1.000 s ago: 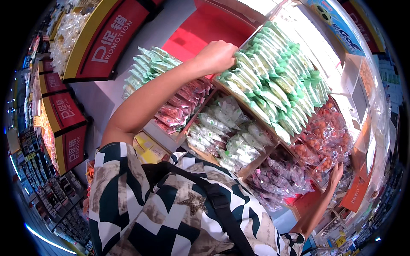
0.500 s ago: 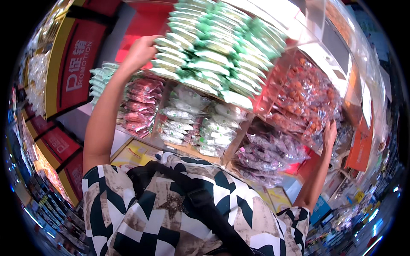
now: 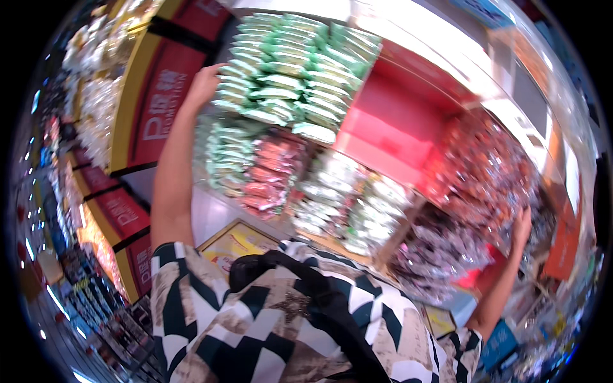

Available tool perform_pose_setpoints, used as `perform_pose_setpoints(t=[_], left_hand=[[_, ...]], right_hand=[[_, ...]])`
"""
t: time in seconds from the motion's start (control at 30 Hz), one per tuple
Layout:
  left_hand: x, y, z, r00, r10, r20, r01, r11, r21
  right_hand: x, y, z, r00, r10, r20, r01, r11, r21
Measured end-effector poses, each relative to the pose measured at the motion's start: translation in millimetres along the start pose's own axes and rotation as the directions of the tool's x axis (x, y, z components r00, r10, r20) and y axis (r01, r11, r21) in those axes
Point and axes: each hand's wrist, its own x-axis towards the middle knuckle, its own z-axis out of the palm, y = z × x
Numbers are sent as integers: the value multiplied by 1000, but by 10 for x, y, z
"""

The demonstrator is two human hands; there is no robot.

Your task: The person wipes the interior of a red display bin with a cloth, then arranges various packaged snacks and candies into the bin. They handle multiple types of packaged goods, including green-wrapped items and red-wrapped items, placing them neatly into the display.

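Note:
My left hand [image 3: 205, 88] is closed on the left side of a tray stacked with rows of pale green packets [image 3: 287, 70]. Part of its fingers hides behind the packets. To the right of that stack, the red lining of a compartment [image 3: 396, 118] shows. Beyond it lies a clear-walled bin heaped with shiny orange-red packets [image 3: 488, 169]. At this bin's right edge my right hand [image 3: 522, 228] has its fingers curled on the rim, and their tips are blurred.
Nearer me sit small green packets [image 3: 228, 153], red packets [image 3: 273, 172], white packets [image 3: 357, 198] and purple packets [image 3: 440, 255]. A red and yellow shelf front [image 3: 159, 96] rises on the left. An orange box [image 3: 560, 246] stands far right. Yellow cards [image 3: 236, 246] lie near my chest.
The stack of green packets has shifted left with my left hand, uncovering the red-lined compartment. My right hand stays at the orange-red packets' bin. The whole view has turned.

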Motion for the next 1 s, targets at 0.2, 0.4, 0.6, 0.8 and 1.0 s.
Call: perform_pose_setpoints(t=[0.2,0.4,0.6,0.8,1.0], left_hand=[[-47,401,-251,904,-290,314,356,917,-179],[71,-34,-210,828,-226,514,379,900,-215],[148,50,-308,868,-242,434,349,918,-187],[106,-300,-352,885,-278,373,389,882,-267],[-22,-160,-481,855,-264,446,436,832,-344]], right_hand=[[10,192,13,998,-49,-41,50,999,16],[117,326,30,998,-35,-44,31,995,-98],[119,456,20,997,7,-76,-20,985,-171],[106,318,1,1000,15,-25,-18,992,-122],[48,257,-9,999,6,-43,-10,994,-112]])
